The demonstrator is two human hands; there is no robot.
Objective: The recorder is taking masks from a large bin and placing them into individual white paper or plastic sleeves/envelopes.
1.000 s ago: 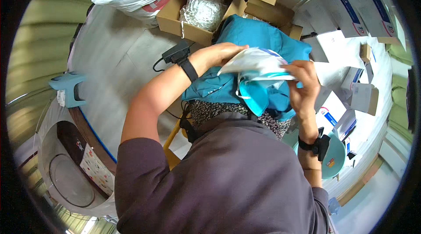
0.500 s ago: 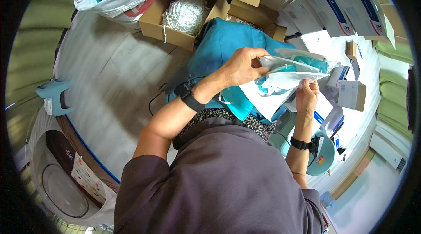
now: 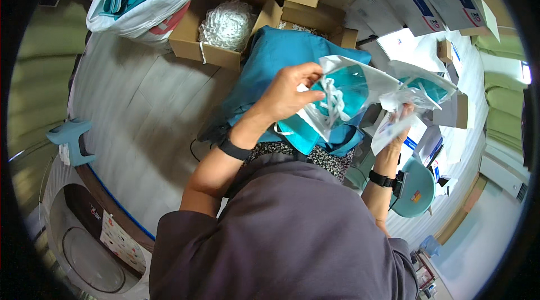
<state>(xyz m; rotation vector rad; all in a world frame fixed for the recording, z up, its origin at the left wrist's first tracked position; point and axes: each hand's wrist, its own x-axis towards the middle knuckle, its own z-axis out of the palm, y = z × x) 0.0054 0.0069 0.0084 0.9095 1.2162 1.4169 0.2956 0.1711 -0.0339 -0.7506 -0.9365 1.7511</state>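
My left hand point(image 3: 295, 90) pinches the left edge of a white and clear packet point(image 3: 364, 85), thumb against fingers. Through its clear side show a teal face mask point(image 3: 352, 81) and bunched white ear loops. On the right, my right hand point(image 3: 400, 122) is closed around more mask packets point(image 3: 430, 87), partly hidden behind their shiny film; teal shows inside. Below the left packet, a loose teal mask point(image 3: 300, 134) with a white strap lies on the blue cloth point(image 3: 298, 46) spread over my lap.
Ahead stands an open cardboard box point(image 3: 185, 35) with a heap of white straps point(image 3: 226, 25). Left of it is a white bag point(image 3: 140, 24) full of teal masks. White cartons point(image 3: 408, 4) are piled at far right, near a round teal stool point(image 3: 415, 190). A light-blue plastic stool point(image 3: 73, 139) is at left.
The packets have spread apart: the left one now faces up with its mask and loops showing, while the others have shifted right with my right hand. My left hand has moved slightly left.
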